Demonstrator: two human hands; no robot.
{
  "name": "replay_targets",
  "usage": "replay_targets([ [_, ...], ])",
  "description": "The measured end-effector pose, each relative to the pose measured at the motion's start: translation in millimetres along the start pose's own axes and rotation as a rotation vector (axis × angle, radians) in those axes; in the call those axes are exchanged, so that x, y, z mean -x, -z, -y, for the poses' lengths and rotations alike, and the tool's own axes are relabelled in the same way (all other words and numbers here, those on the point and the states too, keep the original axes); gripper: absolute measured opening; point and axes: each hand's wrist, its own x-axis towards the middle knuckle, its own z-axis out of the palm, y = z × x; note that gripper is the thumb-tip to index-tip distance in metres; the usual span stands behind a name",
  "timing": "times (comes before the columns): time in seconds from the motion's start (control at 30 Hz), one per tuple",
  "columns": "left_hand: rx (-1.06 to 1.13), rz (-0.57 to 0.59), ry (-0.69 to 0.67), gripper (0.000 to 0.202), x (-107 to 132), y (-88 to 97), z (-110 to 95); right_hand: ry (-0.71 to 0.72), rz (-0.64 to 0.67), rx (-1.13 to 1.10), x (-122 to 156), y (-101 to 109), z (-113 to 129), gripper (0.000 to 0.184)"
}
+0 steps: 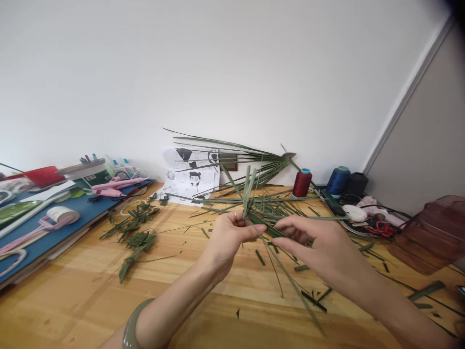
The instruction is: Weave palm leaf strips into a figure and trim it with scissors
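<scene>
Left hand (225,237) pinches strips (248,194) — upward, apparently near-vertical

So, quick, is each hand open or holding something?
Left hand: closed, holding green leaf strips.
Right hand: partly curled close by; can't tell if it's gripping any.

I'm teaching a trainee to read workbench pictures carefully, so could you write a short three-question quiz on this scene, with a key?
1. Multiple choice: what is the left hand pinching?
A) a pencil
B) green leaf strips
C) a paintbrush

2. True or false: in the picture, the dark red thread spool stands to the left of the blue thread spool.

3. Fill in the blank: the grey-green bangle is worn on the person's ____ arm.

Key: 1. B; 2. true; 3. left.
</scene>
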Motion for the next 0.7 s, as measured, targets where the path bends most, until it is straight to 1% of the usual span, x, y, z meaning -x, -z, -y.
replay_targets([
  [0.17,-0.015,0.093,-0.028,0.018,1.2,-1.3,-4.3,-0.236,0.175,-0.298,-4.2,5.8,-4.3,0.013],
  [0.23,-0.041,0.154,-0.021,0.019,1.5,-0.3,-7.2,-0.282,0.242,-0.4,-4.6,7.2,-7.0,0.014],
  [0.27,-0.055,0.178,-0.011,0.019,1.4,0.7,-8.5,-0.281,0.251,-0.407,-4.4,7.6,-7.7,0.015],
  [0.33,-0.067,0.184,0.028,0.015,0.9,2.9,-10.0,-0.232,0.213,-0.35,-3.4,8.0,-7.1,0.018],
  [0.43,-0.014,0.11,0.109,0.01,-0.1,5.3,-8.6,-0.136,0.134,-0.228,-1.9,8.0,-1.4,0.021],
  [0.5,0.048,0.086,0.145,0.011,-0.2,5.2,-6.4,-0.113,0.111,-0.147,-1.3,7.6,3.6,0.022],
  [0.63,0.157,0.143,0.156,0.011,2.1,1.7,-4.1,-0.07,0.06,0.027,0.7,3.6,8.3,0.021],
  [0.7,0.192,0.139,0.158,0.009,3.9,-0.3,-4.5,-0.029,0.017,0.086,2.4,-0.5,7.6,0.02],
])
